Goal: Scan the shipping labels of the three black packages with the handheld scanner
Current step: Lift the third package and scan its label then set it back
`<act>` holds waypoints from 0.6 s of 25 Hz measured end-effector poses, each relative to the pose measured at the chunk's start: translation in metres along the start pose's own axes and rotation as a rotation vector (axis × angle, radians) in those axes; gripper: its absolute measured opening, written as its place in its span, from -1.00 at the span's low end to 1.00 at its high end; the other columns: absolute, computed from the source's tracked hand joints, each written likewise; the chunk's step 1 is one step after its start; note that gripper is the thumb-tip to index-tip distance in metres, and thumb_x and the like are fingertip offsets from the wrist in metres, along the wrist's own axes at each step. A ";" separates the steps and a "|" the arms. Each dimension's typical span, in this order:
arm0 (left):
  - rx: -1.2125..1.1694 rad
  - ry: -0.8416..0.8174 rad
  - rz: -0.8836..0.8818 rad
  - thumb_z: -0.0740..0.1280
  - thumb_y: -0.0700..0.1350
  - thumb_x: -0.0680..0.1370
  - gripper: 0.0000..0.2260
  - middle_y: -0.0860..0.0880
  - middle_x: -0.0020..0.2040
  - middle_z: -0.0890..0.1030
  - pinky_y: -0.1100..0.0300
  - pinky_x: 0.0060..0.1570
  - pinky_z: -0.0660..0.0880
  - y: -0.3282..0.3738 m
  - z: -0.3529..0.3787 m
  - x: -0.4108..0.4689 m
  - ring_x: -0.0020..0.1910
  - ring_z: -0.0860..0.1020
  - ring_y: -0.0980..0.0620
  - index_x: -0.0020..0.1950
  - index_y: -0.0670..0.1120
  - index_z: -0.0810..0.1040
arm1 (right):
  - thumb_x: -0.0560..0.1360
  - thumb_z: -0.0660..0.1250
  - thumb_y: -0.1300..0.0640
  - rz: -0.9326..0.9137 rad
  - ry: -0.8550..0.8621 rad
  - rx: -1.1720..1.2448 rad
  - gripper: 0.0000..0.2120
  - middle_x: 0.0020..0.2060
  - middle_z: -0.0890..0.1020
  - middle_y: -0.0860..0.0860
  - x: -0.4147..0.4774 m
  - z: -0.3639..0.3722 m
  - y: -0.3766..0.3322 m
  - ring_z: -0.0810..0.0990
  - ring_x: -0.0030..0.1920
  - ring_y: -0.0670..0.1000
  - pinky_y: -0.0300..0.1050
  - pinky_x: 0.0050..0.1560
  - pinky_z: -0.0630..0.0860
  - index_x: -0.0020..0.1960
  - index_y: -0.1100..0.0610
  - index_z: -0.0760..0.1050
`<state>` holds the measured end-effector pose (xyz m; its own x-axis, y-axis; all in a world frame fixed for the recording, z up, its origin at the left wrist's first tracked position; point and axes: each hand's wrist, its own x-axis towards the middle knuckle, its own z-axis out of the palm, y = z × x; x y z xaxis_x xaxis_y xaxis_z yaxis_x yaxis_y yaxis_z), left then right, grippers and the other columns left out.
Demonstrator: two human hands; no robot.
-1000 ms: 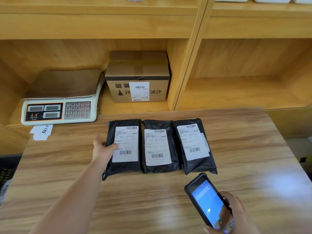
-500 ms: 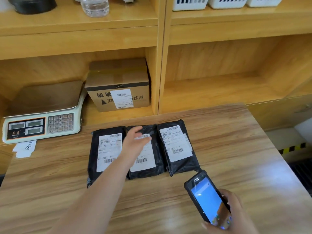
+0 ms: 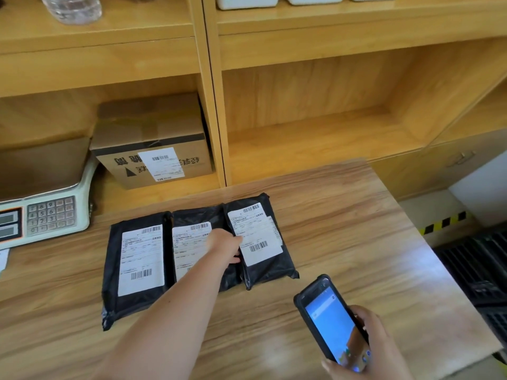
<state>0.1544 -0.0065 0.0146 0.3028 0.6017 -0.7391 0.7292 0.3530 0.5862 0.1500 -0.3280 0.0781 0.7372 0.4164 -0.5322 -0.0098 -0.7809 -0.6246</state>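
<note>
Three black packages with white shipping labels lie side by side on the wooden table (image 3: 345, 231): the left package (image 3: 113, 270), the middle package (image 3: 199, 213) and the right package (image 3: 270, 271). My left hand (image 3: 225, 246) reaches across the middle package and grips the left edge of the right package, fingers on its label. My forearm hides the middle label's lower part. Nearer me, to the right of the packages, my right hand (image 3: 369, 349) holds the handheld scanner (image 3: 327, 320), its blue screen lit and facing me.
An electronic scale (image 3: 50, 215) sits at the left on the shelf ledge, with a labelled cardboard box (image 3: 153, 133) beside it. A water bottle (image 3: 74, 8) and white baskets (image 3: 247, 1) stand on the upper shelf. A black crate (image 3: 480, 270) is on the floor right of the table.
My left hand went from the left package, over the middle one, to the right package's edge. The view swung right. The scanner stayed low in my right hand.
</note>
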 end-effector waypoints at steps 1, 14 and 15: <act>0.005 0.006 0.034 0.40 -0.22 0.55 -0.90 -0.21 -0.09 0.59 0.00 -0.34 0.58 0.000 0.001 0.003 -0.13 0.62 -0.17 -0.08 -0.20 0.51 | 0.24 0.76 0.14 0.011 -0.002 -0.010 -0.13 0.17 0.44 -0.08 0.000 -0.002 0.000 0.45 0.28 -0.02 -0.20 0.16 0.41 0.33 -0.12 0.27; -0.450 -0.200 0.049 0.42 -0.33 0.48 -0.41 -0.02 0.08 0.62 -0.32 0.21 0.50 0.006 0.030 0.003 0.10 0.58 -0.13 0.38 0.14 0.34 | 0.27 0.76 0.10 0.021 -0.027 0.013 -0.12 0.21 0.41 -0.09 0.001 -0.019 0.012 0.44 0.21 -0.11 -0.28 0.16 0.37 0.34 -0.13 0.25; -0.471 -0.222 0.035 0.42 -0.36 0.48 -0.26 0.01 0.04 0.61 -0.31 0.20 0.50 0.008 0.030 0.004 0.07 0.58 -0.12 0.50 0.20 0.25 | 0.26 0.76 0.09 0.029 -0.032 0.021 -0.11 0.21 0.42 -0.09 0.002 -0.020 0.014 0.43 0.24 -0.08 -0.23 0.21 0.35 0.35 -0.12 0.25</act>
<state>0.1799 -0.0232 0.0061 0.4821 0.4707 -0.7389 0.3764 0.6503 0.6599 0.1651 -0.3474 0.0795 0.7147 0.4082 -0.5680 -0.0453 -0.7833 -0.6200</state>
